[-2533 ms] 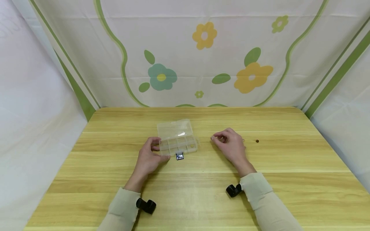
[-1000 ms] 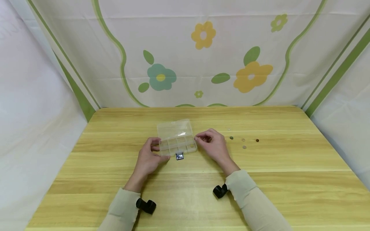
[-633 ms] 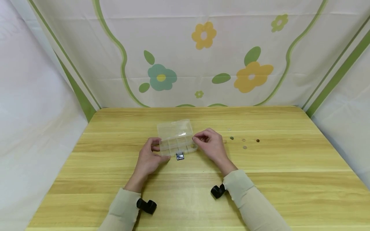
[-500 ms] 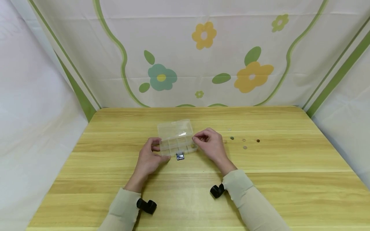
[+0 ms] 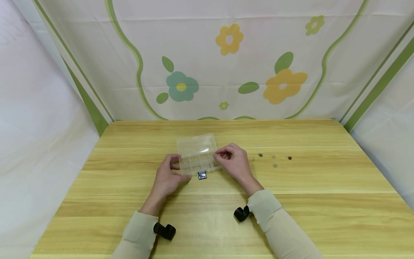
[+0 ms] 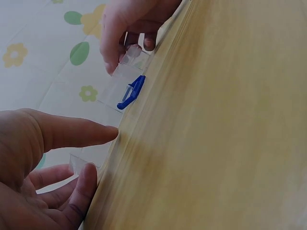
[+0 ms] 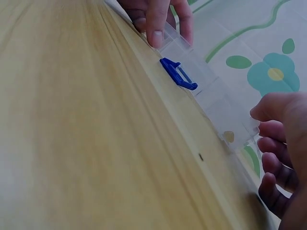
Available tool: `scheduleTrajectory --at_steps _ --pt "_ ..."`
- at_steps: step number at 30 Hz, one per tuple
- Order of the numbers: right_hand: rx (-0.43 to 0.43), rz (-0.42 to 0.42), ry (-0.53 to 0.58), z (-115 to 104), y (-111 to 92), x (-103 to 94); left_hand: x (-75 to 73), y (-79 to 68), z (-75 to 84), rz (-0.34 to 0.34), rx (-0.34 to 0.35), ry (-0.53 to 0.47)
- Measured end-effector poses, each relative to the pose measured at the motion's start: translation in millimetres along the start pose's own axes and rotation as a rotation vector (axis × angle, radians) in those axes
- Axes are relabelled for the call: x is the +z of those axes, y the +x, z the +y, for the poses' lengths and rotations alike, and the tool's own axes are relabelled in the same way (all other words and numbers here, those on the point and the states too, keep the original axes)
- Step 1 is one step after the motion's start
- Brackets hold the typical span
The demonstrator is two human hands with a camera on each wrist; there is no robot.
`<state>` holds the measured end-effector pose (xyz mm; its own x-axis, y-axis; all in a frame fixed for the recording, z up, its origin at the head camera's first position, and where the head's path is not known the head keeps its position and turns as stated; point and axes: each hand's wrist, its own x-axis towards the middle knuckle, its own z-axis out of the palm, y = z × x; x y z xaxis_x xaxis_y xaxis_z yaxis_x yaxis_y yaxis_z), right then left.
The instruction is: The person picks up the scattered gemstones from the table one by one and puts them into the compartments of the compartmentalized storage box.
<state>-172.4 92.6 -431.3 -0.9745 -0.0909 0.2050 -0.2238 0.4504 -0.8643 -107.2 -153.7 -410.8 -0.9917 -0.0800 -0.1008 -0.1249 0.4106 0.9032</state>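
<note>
A clear plastic compartment box stands with its lid raised at the back and its blue latch at the front. My left hand grips its left end, thumb at the front edge, fingers behind. Over the right-end compartments, my right hand has thumb and forefinger together, the other fingers curled; I cannot tell if a small thing is between the fingertips. The right wrist view shows a small amber piece inside the box's right end.
Right of the right hand, several small stone-like pieces lie on the wooden table: a dark green one, a reddish-brown one, a greyish one and paler ones. A flower-patterned curtain hangs behind the table.
My right hand has moved left from the table beside the small pieces to over the box's right end, uncovering those pieces. The left hand keeps its hold on the box.
</note>
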Motion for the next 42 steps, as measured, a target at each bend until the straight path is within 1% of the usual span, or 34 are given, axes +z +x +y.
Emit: scheduleTrajectory --at_steps 5,26,36,42 --pt "0.001 -0.004 -0.016 0.8 -0.2 0.4 -0.1 -0.3 0.1 0.0 0.005 -0.005" --pt "0.011 -0.014 -0.021 0.7 -0.6 0.3 -0.9 -0.9 0.6 0.0 -0.004 -0.007" --pt "0.005 -0.013 -0.029 0.7 -1.2 0.5 0.8 0.5 -0.2 0.037 0.007 0.057" --pt "-0.001 -0.014 -0.025 0.8 -1.1 0.1 1.1 1.1 -1.2 0.04 0.021 0.063"
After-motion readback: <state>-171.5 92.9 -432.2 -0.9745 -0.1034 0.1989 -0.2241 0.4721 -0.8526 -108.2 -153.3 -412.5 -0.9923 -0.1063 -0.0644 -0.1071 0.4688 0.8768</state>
